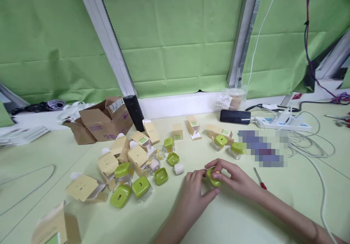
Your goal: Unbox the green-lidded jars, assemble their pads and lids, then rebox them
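Note:
A small clear container with a green lid (212,180) is held low over the table between my two hands. My left hand (194,189) curls round its left side, with the thumb along the near edge. From the right, my right hand (232,176) has its fingers closed on the lid; a small yellow-orange bit shows by the fingertips. To the left lie two loose green lids, an upturned one (161,176) and a smaller one (172,159), beside a white roll (179,168). Several green-lidded containers (141,187) stand farther left.
Several opened tan boxes (108,164) lie at the left, before a brown carton (105,118) and a black cylinder (133,112). A red-handled screwdriver (260,179) lies right of my hands. Behind are a black phone (235,117) and a power strip (284,123) with loose cables.

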Action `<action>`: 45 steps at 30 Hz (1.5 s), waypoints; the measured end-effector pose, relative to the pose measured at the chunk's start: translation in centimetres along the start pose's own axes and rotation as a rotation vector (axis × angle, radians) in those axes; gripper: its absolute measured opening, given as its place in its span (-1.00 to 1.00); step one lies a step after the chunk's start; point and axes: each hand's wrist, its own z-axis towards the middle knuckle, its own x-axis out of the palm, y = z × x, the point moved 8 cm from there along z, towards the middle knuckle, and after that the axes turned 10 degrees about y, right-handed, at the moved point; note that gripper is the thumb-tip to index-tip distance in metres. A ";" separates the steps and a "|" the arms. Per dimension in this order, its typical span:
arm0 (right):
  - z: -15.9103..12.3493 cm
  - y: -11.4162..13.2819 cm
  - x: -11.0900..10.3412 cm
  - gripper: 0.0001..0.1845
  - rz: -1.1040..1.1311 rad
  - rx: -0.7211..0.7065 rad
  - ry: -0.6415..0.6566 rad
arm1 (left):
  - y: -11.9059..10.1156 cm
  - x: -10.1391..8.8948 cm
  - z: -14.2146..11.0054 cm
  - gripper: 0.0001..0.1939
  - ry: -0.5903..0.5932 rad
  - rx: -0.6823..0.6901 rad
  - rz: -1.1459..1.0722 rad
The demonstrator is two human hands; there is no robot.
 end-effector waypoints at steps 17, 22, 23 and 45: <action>-2.2 2.3 -0.7 -0.79 0.245 -0.155 -0.341 | -2.9 2.2 -0.5 -0.48 0.178 0.006 -0.944; -2.2 3.0 -0.5 -0.76 -0.099 -0.135 -0.201 | -2.2 0.0 -0.6 -0.44 -0.030 -0.009 -0.881; -2.2 3.1 -0.4 -0.66 -0.146 -0.141 -0.169 | -2.1 -0.2 -0.6 -0.44 -0.041 -0.015 -0.878; -2.8 3.4 1.2 -0.41 -0.282 -0.183 -0.246 | -2.5 0.1 -1.6 -0.53 -0.070 0.043 -0.305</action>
